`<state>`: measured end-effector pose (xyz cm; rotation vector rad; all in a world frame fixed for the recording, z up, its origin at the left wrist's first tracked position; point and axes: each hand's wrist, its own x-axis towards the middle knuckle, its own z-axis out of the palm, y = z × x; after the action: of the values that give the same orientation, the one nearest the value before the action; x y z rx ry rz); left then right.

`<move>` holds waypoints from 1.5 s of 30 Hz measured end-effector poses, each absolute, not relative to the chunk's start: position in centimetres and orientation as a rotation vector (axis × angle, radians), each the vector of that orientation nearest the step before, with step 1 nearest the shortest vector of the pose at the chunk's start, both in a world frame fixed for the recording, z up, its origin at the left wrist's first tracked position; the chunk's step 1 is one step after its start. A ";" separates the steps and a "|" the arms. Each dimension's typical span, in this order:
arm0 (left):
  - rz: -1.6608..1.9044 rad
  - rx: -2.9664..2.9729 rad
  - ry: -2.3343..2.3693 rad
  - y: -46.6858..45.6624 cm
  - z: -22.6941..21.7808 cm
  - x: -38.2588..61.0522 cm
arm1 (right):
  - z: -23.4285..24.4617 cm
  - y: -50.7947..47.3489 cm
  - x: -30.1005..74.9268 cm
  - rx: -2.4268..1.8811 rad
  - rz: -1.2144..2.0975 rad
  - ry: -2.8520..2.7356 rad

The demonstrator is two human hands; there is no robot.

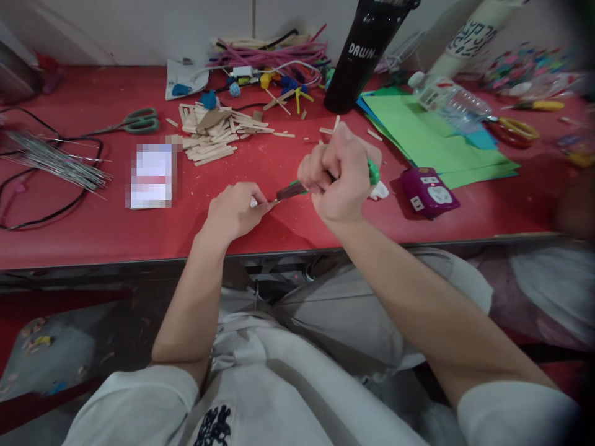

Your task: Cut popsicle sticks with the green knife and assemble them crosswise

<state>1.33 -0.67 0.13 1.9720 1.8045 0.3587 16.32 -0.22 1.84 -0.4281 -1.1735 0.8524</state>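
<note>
Fingers bent and pinched together, my left hand (233,212) rests low over the red table near its front edge. A small whitish bit shows by its thumb, too small to name. My right hand (340,173) is closed in a fist around a utility knife (290,191) with a dark and green body. Its green end sticks out at the right of the fist. The knife slants down to the left, its tip at my left fingertips; whether it touches them or the piece there, I cannot tell. Behind my hands lies a pile of wooden craft sticks (211,133).
On the red table (60,238) are scissors (142,121), metal wires (60,162), a blurred-out phone-like rectangle (152,176), a black tumbler (360,56), green paper sheets (418,133), a plastic bottle (458,105) and a purple socket block (428,192). Another person sits at the right.
</note>
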 end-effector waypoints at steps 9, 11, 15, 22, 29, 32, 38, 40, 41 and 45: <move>0.361 1.978 1.790 -0.7 0.2 1.2 | 1.7 -0.4 15.8 -0.469 0.775 -1.258; 0.364 1.977 1.792 -0.5 -0.1 1.2 | 1.9 -0.1 16.1 -0.493 0.775 -1.247; 0.370 1.973 1.801 -0.5 -0.1 1.2 | 2.2 0.3 16.7 -0.475 0.854 -1.207; 0.345 1.987 1.792 -0.7 0.2 1.0 | 3.4 0.8 17.6 -0.503 0.781 -1.170; 0.332 1.968 1.808 -0.6 0.2 1.2 | 3.1 0.6 17.2 -0.515 0.858 -1.195; 0.332 1.952 1.823 -0.6 0.3 1.3 | 2.9 0.6 17.2 -0.563 0.842 -1.203; 0.345 1.959 1.820 -0.5 0.0 1.3 | 3.0 0.7 17.1 -0.521 0.846 -1.204; 0.363 1.957 1.821 -0.5 -0.2 1.2 | 3.0 0.7 17.1 -0.494 0.853 -1.203; 0.368 1.956 1.823 -0.5 -0.3 1.2 | 2.9 0.8 17.1 -0.483 0.858 -1.201; 0.356 1.955 1.827 -0.5 -0.4 1.2 | 2.8 0.8 17.2 -0.510 0.858 -1.205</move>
<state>1.17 -0.49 -0.37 1.9553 1.8267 0.3563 17.16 0.79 2.84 -0.5097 -1.2048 0.8581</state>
